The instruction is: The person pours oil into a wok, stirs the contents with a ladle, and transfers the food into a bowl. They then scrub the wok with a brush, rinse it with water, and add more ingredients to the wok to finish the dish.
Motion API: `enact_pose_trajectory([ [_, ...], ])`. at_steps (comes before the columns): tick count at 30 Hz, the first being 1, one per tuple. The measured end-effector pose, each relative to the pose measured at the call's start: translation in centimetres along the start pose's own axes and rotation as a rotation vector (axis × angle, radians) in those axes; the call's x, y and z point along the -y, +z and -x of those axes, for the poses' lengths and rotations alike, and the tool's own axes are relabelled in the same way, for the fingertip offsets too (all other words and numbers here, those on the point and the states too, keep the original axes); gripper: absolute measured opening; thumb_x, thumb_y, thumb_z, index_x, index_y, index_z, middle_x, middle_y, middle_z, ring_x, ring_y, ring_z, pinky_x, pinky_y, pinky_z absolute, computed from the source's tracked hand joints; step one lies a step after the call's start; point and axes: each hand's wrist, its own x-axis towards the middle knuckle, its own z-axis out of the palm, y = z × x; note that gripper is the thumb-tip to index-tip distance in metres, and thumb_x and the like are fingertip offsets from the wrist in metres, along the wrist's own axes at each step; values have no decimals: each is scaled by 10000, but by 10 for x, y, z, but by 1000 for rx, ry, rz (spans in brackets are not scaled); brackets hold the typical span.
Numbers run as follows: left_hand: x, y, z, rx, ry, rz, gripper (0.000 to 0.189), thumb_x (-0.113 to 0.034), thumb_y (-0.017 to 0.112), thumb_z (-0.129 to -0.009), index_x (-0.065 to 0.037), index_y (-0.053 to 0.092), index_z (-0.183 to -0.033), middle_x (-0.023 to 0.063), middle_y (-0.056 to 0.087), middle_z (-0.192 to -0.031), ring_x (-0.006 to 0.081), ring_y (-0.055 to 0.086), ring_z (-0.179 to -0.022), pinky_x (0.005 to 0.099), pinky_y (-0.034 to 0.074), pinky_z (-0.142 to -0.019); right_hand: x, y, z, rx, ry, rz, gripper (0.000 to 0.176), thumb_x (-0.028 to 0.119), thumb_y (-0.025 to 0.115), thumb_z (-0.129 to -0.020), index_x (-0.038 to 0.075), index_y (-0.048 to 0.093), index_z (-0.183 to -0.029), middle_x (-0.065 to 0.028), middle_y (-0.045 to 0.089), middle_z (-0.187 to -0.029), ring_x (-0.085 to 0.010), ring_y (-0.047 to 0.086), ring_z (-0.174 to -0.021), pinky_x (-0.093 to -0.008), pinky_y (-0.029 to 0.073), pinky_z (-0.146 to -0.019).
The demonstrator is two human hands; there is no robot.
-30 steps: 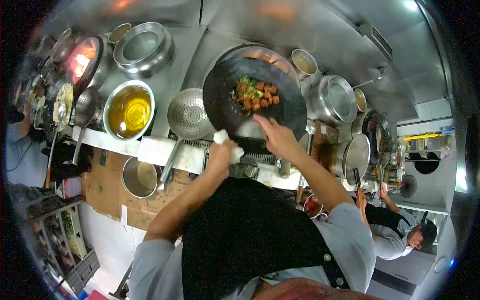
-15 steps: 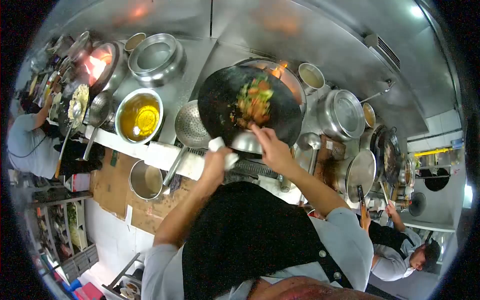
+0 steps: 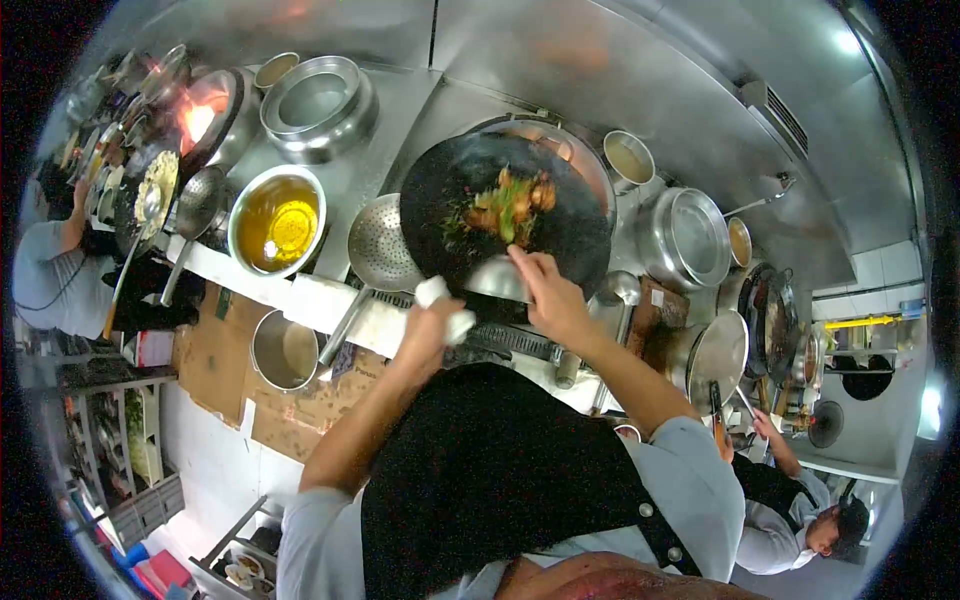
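Observation:
A dark wok rests over the burner, with a mix of green and orange-brown food in it. My left hand is closed round a white cloth at the wok's near left edge. Just right of it, my right hand is closed at the near rim, beside a shiny metal bowl-shaped piece; its index finger points towards the food. What that hand grips is hidden. A perforated strainer lies left of the wok.
Left stands a bowl of yellow oil, with a metal pot below it. A ladle and a lidded pot are on the right. One co-worker is at lower right, another at far left by a flame.
The food has shifted and spread within the wok, and the flame behind the wok is no longer visible. Both my hands stay at the near rim. The camera view has shifted slightly.

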Motion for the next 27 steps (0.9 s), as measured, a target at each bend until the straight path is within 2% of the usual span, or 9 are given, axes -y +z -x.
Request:
enact_pose_trajectory([
  [4, 12, 19, -73, 136, 61, -109, 160, -93, 640, -872, 25, 606, -975, 118, 656, -844, 212, 646, -713, 358, 502, -567, -54, 44, -66, -1, 138, 258, 766, 34, 631, -824, 182, 356, -1524, -250, 530, -1241, -449, 685, -827, -515, 581, -684],
  [6, 28, 7, -69, 50, 54, -200, 168, -80, 641, -862, 22, 618, -994, 113, 664, -846, 224, 653, -707, 356, 512, -570, -94, 55, -102, -245, 152, 391, 812, -24, 626, -812, 173, 327, -1541, -275, 511, -1279, -439, 682, -817, -505, 567, -685],
  [8, 43, -21, -53, 81, 45, -409, 183, -57, 590, -864, 30, 614, -1023, 123, 670, -868, 240, 670, -727, 352, 526, -566, -99, 24, -120, -239, 328, 305, 806, -15, 627, -819, 167, 324, -1543, -269, 514, -1285, -445, 680, -830, -500, 568, -689],
  [15, 11, 25, -77, 17, 85, -33, 219, -164, 668, -876, -31, 579, -1026, 53, 605, -844, 160, 583, -670, 337, 446, -536, -23, -78, -56, -619, 59, 160, 841, -91, 543, -779, 185, 337, -1546, -250, 513, -1319, -470, 636, -979, -531, 547, -803],
  [16, 13, 26, -98, 86, 65, -96, 311, -307, 646, -932, -48, 599, -1098, 64, 662, -882, 196, 639, -682, 347, 474, -542, -37, -70, -52, -615, 55, 162, 841, -91, 543, -779, 185, 337, -1546, -250, 513, -1319, -470, 636, -979, -531, 547, -803],
  [18, -11, 47, -91, -125, -126, -56, 255, -254, 663, -891, -59, 611, -1047, 70, 657, -840, 203, 630, -659, 349, 461, -525, -94, -31, -41, -475, 329, 334, 924, -49, 655, -731, 188, 297, -1549, -224, 527, -1312, -455, 653, -975, -527, 558, -797],
  [19, -1, 42, -113, -121, -128, -55, 255, -254, 663, -891, -59, 611, -1047, 70, 657, -840, 203, 630, -659, 349, 461, -525, -115, -16, -30, -187, 538, 405, 893, -11, 670, -735, 190, 323, -1533, -238, 540, -1266, -458, 667, -926, -523, 561, -769],
  [21, 41, 17, -159, 162, -163, -103, 180, -168, 648, -849, -65, 613, -993, 89, 649, -820, 220, 631, -651, 362, 474, -515, -135, 11, -7, -129, 451, 350, 894, 44, 697, -745, 220, 316, -1534, -242, 572, -1171, -464, 676, -876, -537, 564, -733],
  [27, 3, 32, -53, 31, -33, -17, 159, -15, 568, -862, 37, 583, -1011, 124, 630, -877, 247, 660, -708, 381, 531, -566, -29, 16, -5, 5, 86, 113, 766, 35, 604, -816, 155, 323, -1518, -253, 585, -1140, -468, 676, -831, -547, 572, -699],
])
